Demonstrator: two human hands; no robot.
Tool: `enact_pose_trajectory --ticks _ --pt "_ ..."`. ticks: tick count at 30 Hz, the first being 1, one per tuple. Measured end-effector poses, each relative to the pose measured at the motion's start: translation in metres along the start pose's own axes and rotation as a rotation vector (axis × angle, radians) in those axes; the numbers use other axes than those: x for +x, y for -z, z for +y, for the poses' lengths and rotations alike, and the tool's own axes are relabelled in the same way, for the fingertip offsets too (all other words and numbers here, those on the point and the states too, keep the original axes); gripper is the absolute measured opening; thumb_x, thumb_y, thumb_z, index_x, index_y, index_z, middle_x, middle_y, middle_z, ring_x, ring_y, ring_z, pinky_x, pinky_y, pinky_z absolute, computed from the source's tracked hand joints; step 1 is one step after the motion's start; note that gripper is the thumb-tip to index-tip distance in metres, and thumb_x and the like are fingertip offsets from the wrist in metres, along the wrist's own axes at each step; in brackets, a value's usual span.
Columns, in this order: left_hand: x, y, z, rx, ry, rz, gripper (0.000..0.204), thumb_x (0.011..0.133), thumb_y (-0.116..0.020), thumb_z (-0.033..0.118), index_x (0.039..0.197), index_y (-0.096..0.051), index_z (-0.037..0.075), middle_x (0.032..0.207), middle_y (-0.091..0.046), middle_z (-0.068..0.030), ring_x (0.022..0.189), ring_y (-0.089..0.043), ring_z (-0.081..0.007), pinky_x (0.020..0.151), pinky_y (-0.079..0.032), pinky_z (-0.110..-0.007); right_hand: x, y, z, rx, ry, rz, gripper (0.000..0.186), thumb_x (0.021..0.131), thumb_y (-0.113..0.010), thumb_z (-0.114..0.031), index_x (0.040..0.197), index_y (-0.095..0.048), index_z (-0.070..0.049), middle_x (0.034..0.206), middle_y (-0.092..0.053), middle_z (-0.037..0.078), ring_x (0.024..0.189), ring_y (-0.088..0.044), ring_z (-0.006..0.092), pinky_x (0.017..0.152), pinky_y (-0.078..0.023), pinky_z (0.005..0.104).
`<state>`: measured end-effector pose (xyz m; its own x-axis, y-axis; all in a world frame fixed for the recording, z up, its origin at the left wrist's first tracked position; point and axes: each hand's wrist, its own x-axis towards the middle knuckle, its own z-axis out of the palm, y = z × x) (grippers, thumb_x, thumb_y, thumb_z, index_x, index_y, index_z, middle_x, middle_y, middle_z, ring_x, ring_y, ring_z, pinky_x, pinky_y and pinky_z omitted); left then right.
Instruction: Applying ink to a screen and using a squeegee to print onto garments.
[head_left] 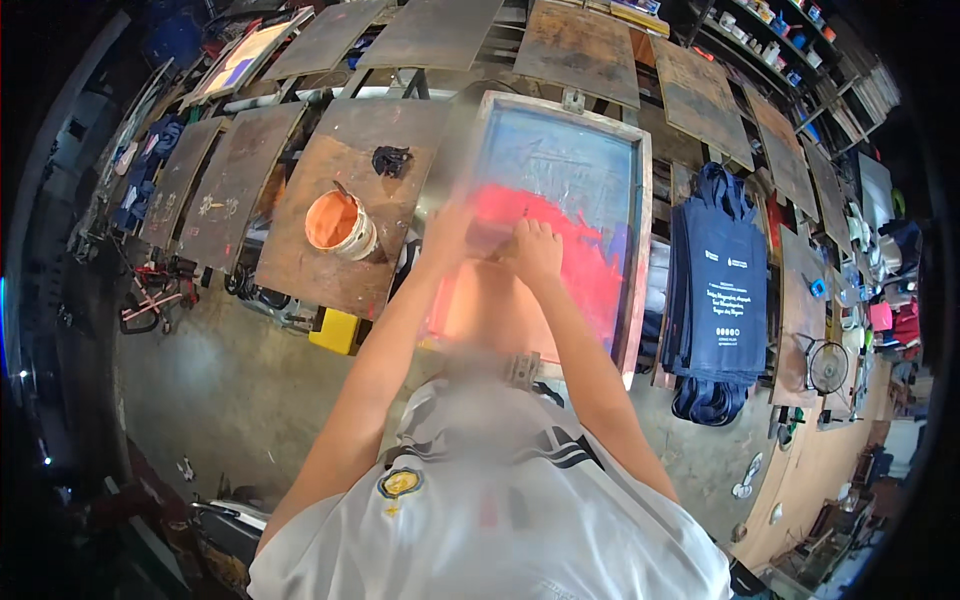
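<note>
A screen-printing frame (643, 215) with a pale wooden border lies in front of me. Its mesh is blue at the far part, and wet red-pink ink (590, 285) covers the middle and near part. My right hand (537, 248) is closed on a squeegee (490, 238) across the inked mesh. At the squeegee's left end is my left hand (447, 235), closed round it, its outline softened by a blur. Much of the squeegee is hidden by the hands and the haze.
On a brown board (290, 255) to the left stand a bucket (365, 240) of orange ink and a crumpled black cloth (391, 160). Navy tote bags (715, 290) are stacked to the right. More boards (575, 50) line the far side. A yellow box (335, 331) sits below the left board.
</note>
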<state>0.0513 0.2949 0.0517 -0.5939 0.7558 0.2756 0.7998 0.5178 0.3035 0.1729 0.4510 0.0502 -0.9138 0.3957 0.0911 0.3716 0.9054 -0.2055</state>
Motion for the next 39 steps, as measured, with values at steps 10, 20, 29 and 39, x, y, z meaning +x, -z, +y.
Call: enact_pose_trajectory --ticks 10,20,29,39 --pt "-0.092 -0.012 0.034 -0.009 0.423 0.108 0.074 0.064 -0.086 0.038 0.120 -0.052 0.004 0.108 -0.058 -0.0136 0.105 -0.054 -0.0358 0.085 -0.043 -0.051 0.045 -0.007 -0.009 -0.128 0.532 -0.337 0.058 0.061 -0.087 -0.035 0.110 -0.063 -0.015 0.112 -0.066 0.007 0.111 -0.061 0.0280 0.088 -0.050 0.0490" --pt "-0.027 -0.036 0.014 0.127 0.153 0.051 0.077 0.057 -0.087 0.052 0.113 -0.056 0.009 0.113 -0.061 -0.0097 0.112 -0.054 -0.0302 0.090 -0.041 -0.046 0.040 0.011 0.043 -0.033 0.380 -0.296 0.063 0.060 -0.085 -0.050 0.105 -0.063 -0.011 0.101 -0.070 0.013 0.095 -0.070 0.0327 0.080 -0.056 0.0485" --pt "0.052 -0.049 0.081 -0.002 -0.232 -0.144 0.074 0.056 -0.091 0.034 0.116 -0.055 0.010 0.115 -0.059 -0.0065 0.116 -0.052 -0.0274 0.094 -0.042 -0.046 -0.035 0.042 0.096 -0.106 -0.133 -0.202 0.070 0.067 -0.080 -0.055 0.112 -0.056 -0.006 0.095 -0.072 0.015 0.086 -0.072 0.0340 0.073 -0.058 0.0452" --pt "0.041 -0.036 0.041 -0.230 -0.311 -0.222 0.072 0.050 -0.092 0.026 0.112 -0.059 0.013 0.114 -0.060 -0.0039 0.114 -0.053 -0.0273 0.096 -0.039 -0.047 -0.047 0.040 0.040 -0.021 -0.277 -0.250 0.071 0.073 -0.074 -0.058 0.113 -0.054 -0.002 0.102 -0.071 0.018 0.088 -0.072 0.0336 0.072 -0.059 0.0437"
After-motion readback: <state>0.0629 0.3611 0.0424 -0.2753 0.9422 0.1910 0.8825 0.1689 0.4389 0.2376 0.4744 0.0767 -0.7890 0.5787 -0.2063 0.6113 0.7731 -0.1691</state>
